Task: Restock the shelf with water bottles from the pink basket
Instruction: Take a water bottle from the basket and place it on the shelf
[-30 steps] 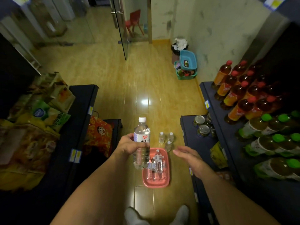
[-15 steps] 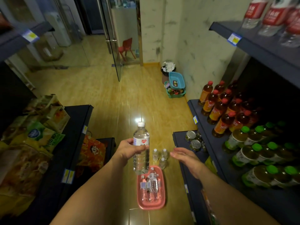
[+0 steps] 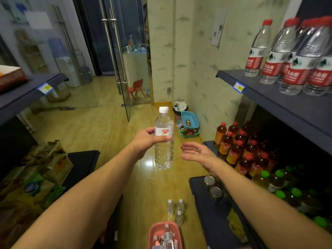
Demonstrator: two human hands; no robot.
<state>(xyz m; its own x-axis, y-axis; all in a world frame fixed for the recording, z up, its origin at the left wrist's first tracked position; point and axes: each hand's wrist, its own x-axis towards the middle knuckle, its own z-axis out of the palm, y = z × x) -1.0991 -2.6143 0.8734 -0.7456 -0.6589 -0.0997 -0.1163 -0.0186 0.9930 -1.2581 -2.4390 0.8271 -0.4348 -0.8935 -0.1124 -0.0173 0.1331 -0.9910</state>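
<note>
Head view: I read the left hand (image 3: 146, 140) extended forward, forearm straight, fingers and thumb wrapped round the label band of an upright water bottle (image 3: 164, 139). The white cap stands above the grip; the clear lower body hangs below it, off the floor. Just right of the grip, apart from the bottle, the right hand (image 3: 196, 155) is held out with fingers straight and loose, holding nothing. Up and right of the grip, the upper shelf (image 3: 269, 95) shows a bare front strip along its edge, ahead of the red-label bottles (image 3: 291, 56). Below and nearer than the grip, the pink basket (image 3: 154, 232) sits on the floor with bottles inside. Three small bottles (image 3: 175, 208) stand just beyond it.
</note>
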